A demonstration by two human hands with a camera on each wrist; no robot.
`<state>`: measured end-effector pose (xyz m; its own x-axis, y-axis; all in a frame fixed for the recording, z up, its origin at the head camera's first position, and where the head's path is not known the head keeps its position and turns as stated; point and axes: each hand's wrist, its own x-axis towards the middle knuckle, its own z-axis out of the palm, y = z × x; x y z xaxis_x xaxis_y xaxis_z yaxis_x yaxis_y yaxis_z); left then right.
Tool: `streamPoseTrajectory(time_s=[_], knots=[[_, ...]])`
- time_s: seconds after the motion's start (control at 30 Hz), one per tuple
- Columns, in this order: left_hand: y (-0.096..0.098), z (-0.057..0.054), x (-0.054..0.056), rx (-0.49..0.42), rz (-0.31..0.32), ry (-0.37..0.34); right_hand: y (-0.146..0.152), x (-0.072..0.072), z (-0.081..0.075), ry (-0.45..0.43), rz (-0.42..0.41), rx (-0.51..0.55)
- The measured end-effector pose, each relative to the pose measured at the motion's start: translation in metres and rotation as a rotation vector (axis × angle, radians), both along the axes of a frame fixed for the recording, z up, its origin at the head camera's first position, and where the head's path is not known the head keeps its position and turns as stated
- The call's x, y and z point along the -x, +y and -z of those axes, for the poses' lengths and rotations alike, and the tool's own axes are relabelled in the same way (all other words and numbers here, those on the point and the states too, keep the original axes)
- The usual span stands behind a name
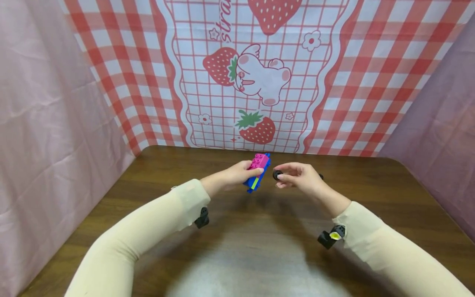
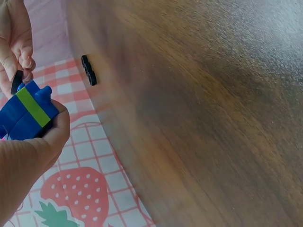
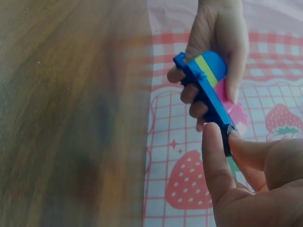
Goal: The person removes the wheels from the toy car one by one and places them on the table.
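My left hand [image 1: 236, 173] grips a toy block car [image 1: 254, 182] above the table. The car has a blue body, a lime green stripe [image 2: 33, 105] and a pink studded brick [image 1: 259, 160] on top. Small blue axle stubs [image 3: 202, 75] stick out along its side. Between thumb and fingertips, my right hand [image 1: 302, 177] pinches a black toy wheel [image 1: 276, 175]. In the right wrist view this wheel [image 3: 227, 143] overlaps the end of the car's blue base. The left wrist view shows it edge-on, close beside the blue body.
Several black wheels [image 2: 88, 71] lie in a row on the brown wooden table [image 1: 256, 247], near its far edge. A red-and-white strawberry cloth [image 1: 256, 119] hangs behind, with pink curtains [image 1: 55, 136] at the sides. Each sleeve carries a small black camera [image 1: 202, 218].
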<state>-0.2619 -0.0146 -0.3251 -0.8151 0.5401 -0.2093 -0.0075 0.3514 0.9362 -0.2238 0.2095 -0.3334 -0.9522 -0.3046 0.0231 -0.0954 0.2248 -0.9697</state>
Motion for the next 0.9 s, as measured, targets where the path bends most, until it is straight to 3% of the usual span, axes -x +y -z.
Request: streamPoseTrajectory(time_s=[0.9], knots=[[-0.007, 0.002, -0.005, 0.027, 0.021, -0.018, 0.036, 0.002, -0.016, -0.090, 0.116, 0.020]])
